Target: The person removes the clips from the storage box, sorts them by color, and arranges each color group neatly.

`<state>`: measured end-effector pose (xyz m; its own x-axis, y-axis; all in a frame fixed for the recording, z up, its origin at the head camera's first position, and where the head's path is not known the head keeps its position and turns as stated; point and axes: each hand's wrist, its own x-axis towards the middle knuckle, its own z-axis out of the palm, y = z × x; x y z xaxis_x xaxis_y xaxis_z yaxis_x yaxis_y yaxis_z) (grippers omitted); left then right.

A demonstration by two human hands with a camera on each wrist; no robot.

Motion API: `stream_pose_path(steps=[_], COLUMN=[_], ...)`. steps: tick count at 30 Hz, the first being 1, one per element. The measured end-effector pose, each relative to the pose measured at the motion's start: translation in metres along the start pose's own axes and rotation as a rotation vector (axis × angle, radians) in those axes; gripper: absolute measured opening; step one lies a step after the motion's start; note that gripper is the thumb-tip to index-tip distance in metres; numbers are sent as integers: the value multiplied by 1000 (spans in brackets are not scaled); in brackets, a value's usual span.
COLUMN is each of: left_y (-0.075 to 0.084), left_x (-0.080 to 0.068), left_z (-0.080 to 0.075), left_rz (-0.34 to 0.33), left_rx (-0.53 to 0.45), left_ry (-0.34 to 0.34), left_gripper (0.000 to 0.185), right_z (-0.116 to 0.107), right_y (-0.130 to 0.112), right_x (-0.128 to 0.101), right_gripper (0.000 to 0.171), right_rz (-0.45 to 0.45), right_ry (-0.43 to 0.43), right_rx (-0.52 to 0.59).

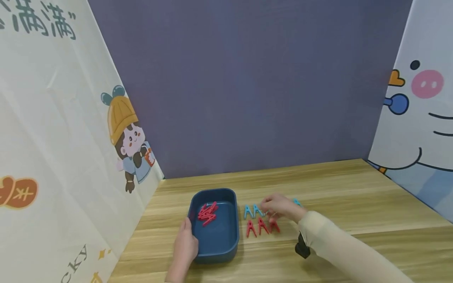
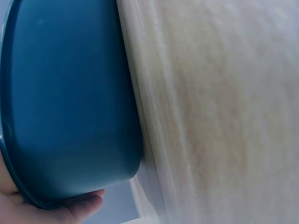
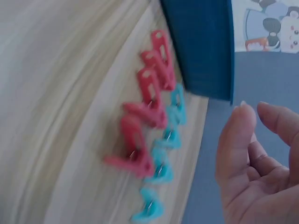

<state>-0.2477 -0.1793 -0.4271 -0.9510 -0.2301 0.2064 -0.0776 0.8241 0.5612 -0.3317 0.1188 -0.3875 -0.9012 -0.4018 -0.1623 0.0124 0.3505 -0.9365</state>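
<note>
A dark blue plastic box (image 1: 216, 251) stands on the table with several red clothespins (image 1: 207, 214) lying in its far left part. My left hand (image 1: 185, 243) grips the box's near left side; its fingers (image 2: 86, 207) lie against the outside wall below the rim. Right of the box, three red clothespins (image 1: 262, 226) stand in a front row, with several light blue clothespins (image 1: 248, 212) in a row behind. Over these rows hovers my right hand (image 1: 281, 206), partly covering them. In the right wrist view, a gap separates its thumb and fingertips (image 3: 243, 114), with nothing between them.
The wood-grain table (image 1: 354, 196) meets a grey-purple back panel (image 1: 247, 90). Printed cartoon panels enclose the left (image 1: 70, 118) and right (image 1: 424, 129) sides. A black object (image 1: 302, 248) sits under my right wrist.
</note>
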Motion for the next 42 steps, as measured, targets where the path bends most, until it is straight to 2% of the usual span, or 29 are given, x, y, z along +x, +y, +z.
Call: stream_pose_path(steps=[7, 13, 19, 24, 30, 35, 39, 42], left_y=[1, 5, 7, 7, 5, 3, 2, 1], left_x=[1, 2, 2, 1, 1, 0, -1, -2], left_z=[1, 2, 2, 2, 1, 2, 2, 2], left_rz=[39, 50, 48, 46, 30, 21, 23, 24], left_rx=[4, -13, -33, -24, -29, -27, -29, -28], left_ry=[17, 24, 25, 35, 22, 22, 31, 36], left_gripper=[52, 51, 52, 50, 52, 52, 51, 52], right_z=[17, 31, 46, 59, 75, 89, 101, 112], right_y=[-18, -37, -50, -56, -64, -67, -64, -58], right_x=[14, 25, 37, 48, 60, 68, 72, 74], right_gripper=[18, 24, 18, 21, 29, 26, 25, 33], right_rz=[-21, -40, -24, -2, 68, 120, 146, 170], right_ry=[-69, -83, -76, -78, -91, -96, -101, -121], right_rx=[-20, -15, 13, 69, 170, 255, 325, 395])
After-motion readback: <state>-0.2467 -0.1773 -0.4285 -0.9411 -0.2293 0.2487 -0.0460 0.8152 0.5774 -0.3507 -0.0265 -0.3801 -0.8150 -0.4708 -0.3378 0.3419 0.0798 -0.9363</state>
